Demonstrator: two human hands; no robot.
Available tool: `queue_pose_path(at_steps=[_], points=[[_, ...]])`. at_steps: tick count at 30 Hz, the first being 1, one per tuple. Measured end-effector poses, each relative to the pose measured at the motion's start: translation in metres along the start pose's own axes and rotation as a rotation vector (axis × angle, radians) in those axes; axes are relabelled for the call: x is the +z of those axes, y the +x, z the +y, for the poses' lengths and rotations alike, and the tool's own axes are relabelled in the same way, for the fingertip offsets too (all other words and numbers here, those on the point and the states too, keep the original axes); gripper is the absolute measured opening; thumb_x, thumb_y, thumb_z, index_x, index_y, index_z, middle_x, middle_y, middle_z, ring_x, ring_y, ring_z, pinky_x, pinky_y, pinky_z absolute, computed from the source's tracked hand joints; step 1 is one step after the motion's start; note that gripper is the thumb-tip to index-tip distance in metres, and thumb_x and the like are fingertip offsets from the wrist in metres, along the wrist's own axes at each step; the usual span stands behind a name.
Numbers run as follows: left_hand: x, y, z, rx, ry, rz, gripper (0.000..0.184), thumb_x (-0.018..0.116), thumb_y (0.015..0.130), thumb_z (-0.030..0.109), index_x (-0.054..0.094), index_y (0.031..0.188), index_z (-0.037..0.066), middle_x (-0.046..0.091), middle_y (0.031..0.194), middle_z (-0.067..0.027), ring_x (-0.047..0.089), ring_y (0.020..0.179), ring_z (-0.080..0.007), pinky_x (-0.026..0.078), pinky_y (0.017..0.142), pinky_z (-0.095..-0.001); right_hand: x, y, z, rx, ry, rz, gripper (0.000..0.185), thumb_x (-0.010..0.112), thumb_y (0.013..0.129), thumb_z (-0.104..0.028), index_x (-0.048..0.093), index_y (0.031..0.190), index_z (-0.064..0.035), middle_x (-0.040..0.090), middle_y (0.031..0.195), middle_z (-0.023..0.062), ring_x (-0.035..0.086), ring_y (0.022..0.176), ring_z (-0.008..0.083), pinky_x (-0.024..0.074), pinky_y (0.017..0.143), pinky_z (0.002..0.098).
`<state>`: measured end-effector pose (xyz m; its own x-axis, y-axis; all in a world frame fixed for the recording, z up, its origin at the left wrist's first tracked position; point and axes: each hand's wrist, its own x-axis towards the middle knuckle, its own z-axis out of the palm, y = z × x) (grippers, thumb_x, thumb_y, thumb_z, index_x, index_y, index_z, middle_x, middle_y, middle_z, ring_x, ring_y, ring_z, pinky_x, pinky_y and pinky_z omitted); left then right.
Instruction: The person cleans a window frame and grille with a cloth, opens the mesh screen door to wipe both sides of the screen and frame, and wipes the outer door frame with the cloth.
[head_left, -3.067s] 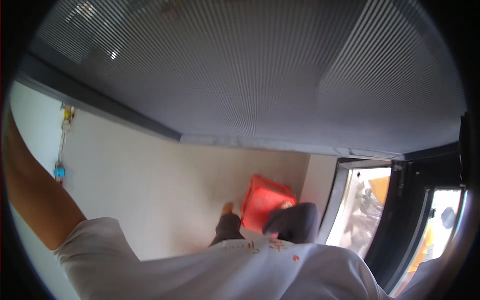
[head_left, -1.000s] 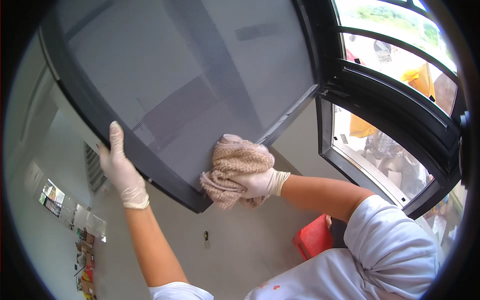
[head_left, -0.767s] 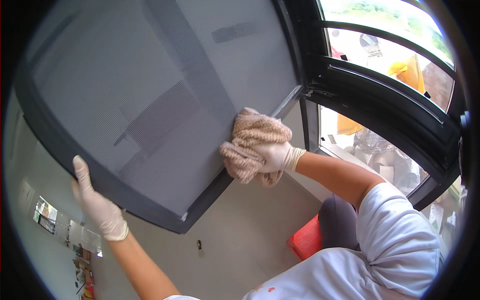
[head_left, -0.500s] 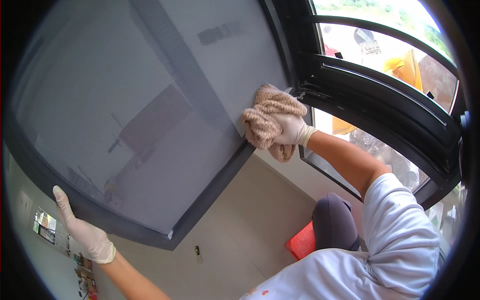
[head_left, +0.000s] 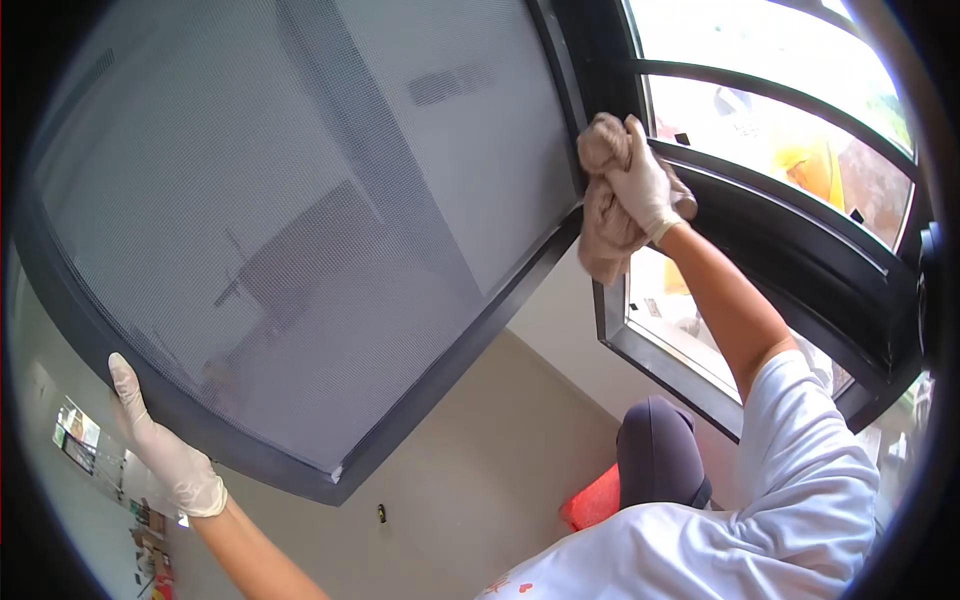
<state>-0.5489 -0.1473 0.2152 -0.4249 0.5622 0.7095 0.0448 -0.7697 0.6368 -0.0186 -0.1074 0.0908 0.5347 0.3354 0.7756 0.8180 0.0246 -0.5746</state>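
Note:
My right hand [head_left: 643, 190], in a white glove, grips a bunched light-brown cloth [head_left: 606, 222]. The cloth is at the corner where a hinged, dark-framed mesh window screen [head_left: 400, 270] meets the black window frame [head_left: 780, 215]. Part of the cloth hangs below my fingers. On the opposite side, my gloved left hand [head_left: 160, 450] holds the outer edge of the screen. Its thumb lies along the front of the screen's frame, while the other fingers are mostly hidden. The screen stands swung out into the room.
Below the window frame, another dark-framed pane [head_left: 670, 365] juts out at an angle. A red object [head_left: 590, 497] is beside my bent knee [head_left: 660, 450]. One small dark item [head_left: 381, 513] lies on the tiled floor. Things stand along the wall at lower left.
My right hand has moved up and to the right with the cloth, from the screen's lower corner onto the window frame. My left hand keeps its hold on the screen's edge.

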Motion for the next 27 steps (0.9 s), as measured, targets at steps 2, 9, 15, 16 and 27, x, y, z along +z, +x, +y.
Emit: queue_pose_path(at_steps=[2, 9, 15, 16, 27], points=[[0.005, -0.004, 0.002, -0.006, 0.072, 0.05, 0.06, 0.055, 0.09, 0.039, 0.042, 0.134, 0.001, 0.039, 0.141, -0.0111, 0.035, 0.13, -0.0217, 0.029, 0.107, -0.0322, 0.0, 0.021, -0.012, -0.074, -0.158, 0.072, 0.068, 0.061, 0.074, -0.019, 0.031, 0.135, -0.0098, 0.057, 0.111, 0.0245, 0.058, 0.099, 0.042, 0.0476, 0.085, 0.0462], [0.013, -0.01, 0.004, 0.018, 0.082, 0.122, 0.061, 0.054, 0.09, 0.041, 0.042, 0.135, 0.002, 0.035, 0.144, -0.0103, 0.033, 0.132, -0.0216, 0.028, 0.107, -0.0324, 0.06, -0.019, -0.003, -0.304, -0.961, -0.17, 0.049, 0.055, 0.078, -0.015, 0.047, 0.117, 0.0152, 0.063, 0.084, 0.0146, 0.065, 0.068, 0.0205, 0.0509, 0.056, 0.0306], [0.018, -0.014, 0.009, -0.011, 0.077, 0.124, 0.063, 0.057, 0.089, 0.04, 0.041, 0.134, -0.002, 0.037, 0.142, -0.0107, 0.038, 0.127, -0.0221, 0.031, 0.105, -0.0317, 0.043, -0.027, 0.008, -0.702, -1.162, -0.538, 0.029, 0.062, 0.072, -0.015, 0.063, 0.096, 0.0016, 0.063, 0.076, 0.0074, 0.064, 0.068, 0.0204, 0.0482, 0.052, 0.0331], [0.022, -0.017, 0.012, -0.039, 0.052, 0.13, 0.063, 0.057, 0.089, 0.039, 0.042, 0.133, -0.002, 0.038, 0.141, -0.0106, 0.04, 0.126, -0.0223, 0.032, 0.104, -0.0315, 0.043, -0.025, 0.003, -0.781, -1.181, -0.533, 0.026, 0.063, 0.07, -0.014, 0.063, 0.092, -0.0001, 0.063, 0.076, 0.007, 0.064, 0.068, 0.0206, 0.048, 0.051, 0.0343], [0.014, -0.011, 0.012, 0.039, 0.015, 0.016, 0.062, 0.061, 0.087, 0.037, 0.044, 0.13, -0.004, 0.047, 0.131, -0.0139, 0.046, 0.118, -0.0235, 0.039, 0.099, -0.0321, 0.086, -0.08, -0.082, -0.674, -1.667, 1.143, 0.04, 0.07, 0.064, -0.037, 0.059, 0.089, -0.0073, 0.058, 0.077, 0.007, 0.056, 0.061, 0.0186, 0.045, 0.051, 0.0351]])
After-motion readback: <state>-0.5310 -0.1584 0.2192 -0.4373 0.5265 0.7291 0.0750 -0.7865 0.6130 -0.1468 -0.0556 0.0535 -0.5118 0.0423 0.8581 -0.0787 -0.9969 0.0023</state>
